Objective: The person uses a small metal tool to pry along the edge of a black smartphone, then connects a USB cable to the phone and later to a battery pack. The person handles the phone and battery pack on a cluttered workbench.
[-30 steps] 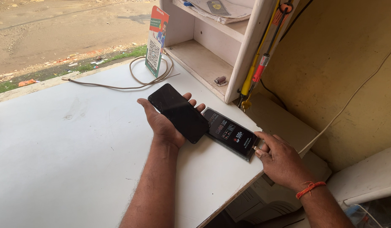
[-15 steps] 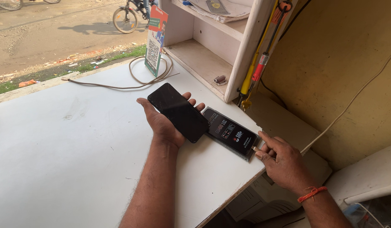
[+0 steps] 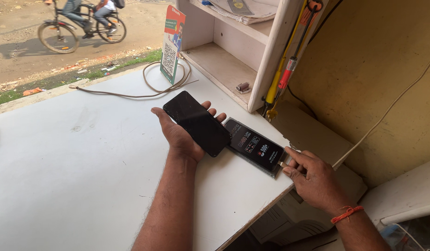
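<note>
1. A black smartphone (image 3: pixel 197 122) lies screen-up across the open palm of the left hand (image 3: pixel 182 135), fingers spread beneath it and thumb along its near edge; the hand cradles the phone rather than clamping it, just above the white bench (image 3: pixel 75 167).
2. Just beside the phone, flat on the bench near its right edge, sits a dark flat packet (image 3: pixel 254 146) with printed markings, one end tucked under the phone's corner.
3. The right hand (image 3: pixel 312 179) rests at the packet's far end, fingertips pinched together on its clear tab at the bench edge; an orange thread circles that wrist.
4. Behind the hands stands a pale wooden shelf unit (image 3: pixel 271 60), a small metal piece (image 3: pixel 243 87) on its lower shelf and a yellow-handled tool with a red tester (image 3: pixel 282 76) hanging against its side post.
5. A printed card stand (image 3: pixel 172 44) is propped upright on the bench, a beige cable (image 3: pixel 145 90) looped around its base.
6. Beyond the bench, people ride a bicycle (image 3: pixel 80 25) along a dirt road.
</note>
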Tool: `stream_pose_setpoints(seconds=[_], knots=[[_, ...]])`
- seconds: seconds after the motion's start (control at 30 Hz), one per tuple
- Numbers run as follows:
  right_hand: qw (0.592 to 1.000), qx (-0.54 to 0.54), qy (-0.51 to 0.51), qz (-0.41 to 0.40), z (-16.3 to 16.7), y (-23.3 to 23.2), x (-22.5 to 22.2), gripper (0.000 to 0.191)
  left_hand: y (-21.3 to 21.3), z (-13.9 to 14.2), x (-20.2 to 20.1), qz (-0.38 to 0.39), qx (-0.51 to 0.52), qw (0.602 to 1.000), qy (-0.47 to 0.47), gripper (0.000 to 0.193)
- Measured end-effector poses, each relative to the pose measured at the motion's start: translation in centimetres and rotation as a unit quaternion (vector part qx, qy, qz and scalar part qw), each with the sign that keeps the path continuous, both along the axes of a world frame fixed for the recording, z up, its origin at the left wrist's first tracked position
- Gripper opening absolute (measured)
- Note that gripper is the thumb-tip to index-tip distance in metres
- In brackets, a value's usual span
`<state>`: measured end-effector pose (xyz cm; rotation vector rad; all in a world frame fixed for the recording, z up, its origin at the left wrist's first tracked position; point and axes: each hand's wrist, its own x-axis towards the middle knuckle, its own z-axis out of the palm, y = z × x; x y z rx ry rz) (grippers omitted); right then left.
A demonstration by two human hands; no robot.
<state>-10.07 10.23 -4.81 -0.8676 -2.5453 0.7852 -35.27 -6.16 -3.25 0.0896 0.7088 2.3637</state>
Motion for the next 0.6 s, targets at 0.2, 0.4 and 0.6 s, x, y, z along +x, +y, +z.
stream_pose_setpoints(seconds=[0.2,0.4,0.6], knots=[[0.999,0.003,-0.044,-0.013,0.4,-0.1,-0.3,0.051,0.0,0.0,0.0,0.001,-0.008,1.0,0.003,0.119],[0.997,0.007,-0.078,-0.023,0.7,-0.3,-0.7,0.054,0.0,0.1,0.0,0.006,-0.008,1.0,-0.003,0.118],[0.996,-0.005,-0.092,-0.009,1.3,0.0,-0.7,0.05,0.0,0.0,0.2,0.0,-0.008,1.0,-0.001,0.119]])
